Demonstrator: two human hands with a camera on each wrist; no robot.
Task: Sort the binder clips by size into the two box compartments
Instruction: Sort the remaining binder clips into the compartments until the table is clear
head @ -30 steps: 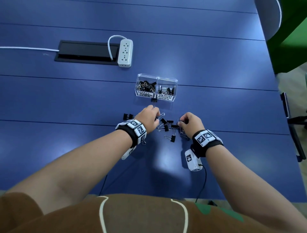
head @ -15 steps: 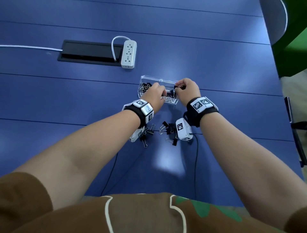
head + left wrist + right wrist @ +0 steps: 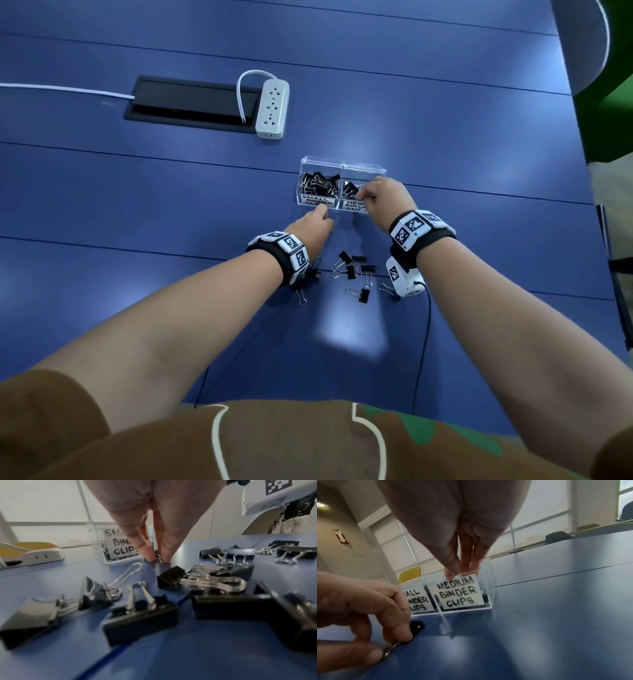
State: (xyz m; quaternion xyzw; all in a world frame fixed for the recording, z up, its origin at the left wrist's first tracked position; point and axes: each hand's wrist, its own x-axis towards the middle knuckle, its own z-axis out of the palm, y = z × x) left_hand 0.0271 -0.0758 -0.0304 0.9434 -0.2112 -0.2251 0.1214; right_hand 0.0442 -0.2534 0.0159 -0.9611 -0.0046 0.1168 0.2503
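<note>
A clear two-compartment box (image 3: 342,164) stands on the blue table, labelled SMALL on the left and MEDIUM (image 3: 458,592) on the right. Both halves hold black clips. My left hand (image 3: 323,214) is down on the table just in front of the small side and pinches a small binder clip (image 3: 418,626) between thumb and finger. My right hand (image 3: 359,196) hovers over the medium compartment, its fingertips (image 3: 452,569) bunched at the rim. Whether they hold a clip is hidden. Several loose clips (image 3: 354,270) lie between my wrists.
A white power strip (image 3: 272,109) and a black cable hatch (image 3: 191,102) sit at the back left. The table's right edge (image 3: 579,137) borders a green floor area. A black wrist cable (image 3: 424,325) trails toward me.
Both hands rose from the loose pile to the box. The left hand has since dropped to the table in front of the box onto a clip, while the right stays over the medium side.
</note>
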